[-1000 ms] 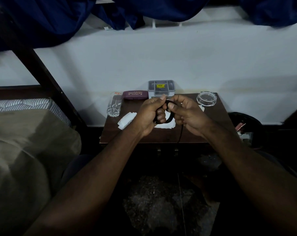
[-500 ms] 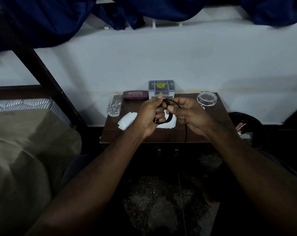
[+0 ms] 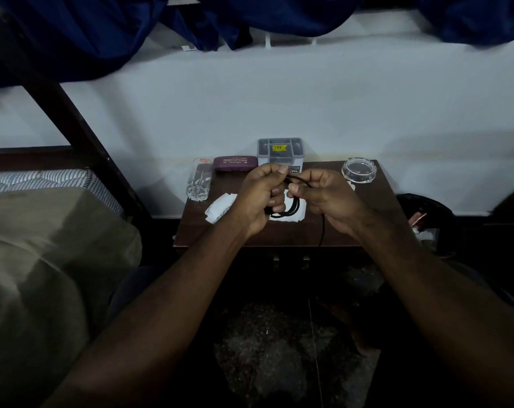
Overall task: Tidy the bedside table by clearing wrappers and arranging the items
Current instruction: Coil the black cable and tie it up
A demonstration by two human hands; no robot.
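Over the dark wooden bedside table [image 3: 376,201], my left hand [image 3: 260,198] grips a coil of black cable [image 3: 291,209]. My right hand [image 3: 326,195] pinches a strand of the same cable, and a loose end hangs down past the table's front edge. A crumpled white wrapper [image 3: 220,208] lies on the table to the left of my left hand. A white paper [image 3: 298,217] lies flat under the coil, mostly hidden by my hands.
Along the back stand a drinking glass [image 3: 199,179], a maroon spectacle case [image 3: 235,164], a grey compartment box [image 3: 280,150] and a glass ashtray [image 3: 358,169]. A bed [image 3: 43,184] lies left. A dark bin [image 3: 426,219] stands right of the table.
My right hand has drawn the cable strand up and to the right, adding to the coil in my left hand. The hanging end has shifted right.
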